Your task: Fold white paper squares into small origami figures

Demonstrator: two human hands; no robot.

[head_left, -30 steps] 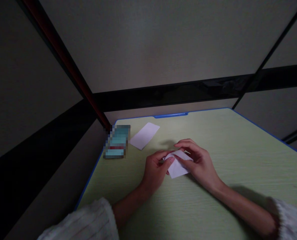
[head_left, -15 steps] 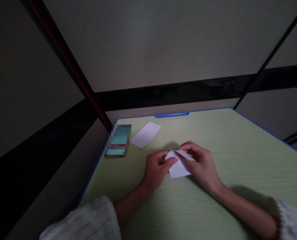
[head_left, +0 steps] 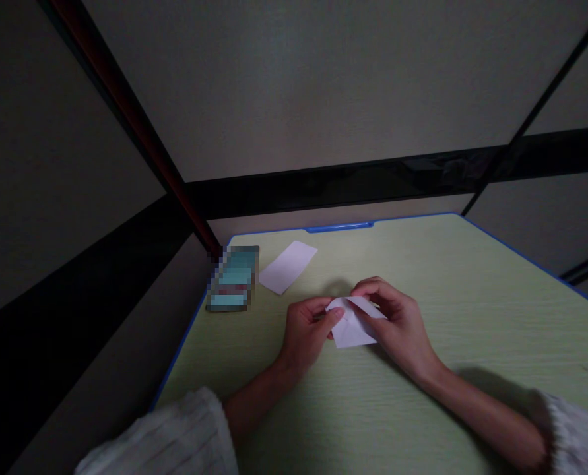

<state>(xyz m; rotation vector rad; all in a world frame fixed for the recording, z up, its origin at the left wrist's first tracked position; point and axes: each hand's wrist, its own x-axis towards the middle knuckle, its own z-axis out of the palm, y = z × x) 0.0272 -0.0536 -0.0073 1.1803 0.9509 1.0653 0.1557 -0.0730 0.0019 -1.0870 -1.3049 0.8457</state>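
Note:
A small folded piece of white paper is held between my two hands, over the middle of the table. My left hand pinches its left edge, the thumb lying on top and the fingers behind. On the other side my right hand grips the paper, its thumb pressed in under a raised flap and its fingers curled round the far edge. The fingertips behind the paper are partly hidden.
The pale green table has a blue rim. A second white sheet of paper lies flat beyond my left hand. Left of it, at the table's edge, is a blurred phone. Cabinet-like panels close off the back and left.
My left hand has shifted slightly left, its thumb now nearer the paper's left edge. The paper's lower edge sits a little higher. My right hand has hardly moved.

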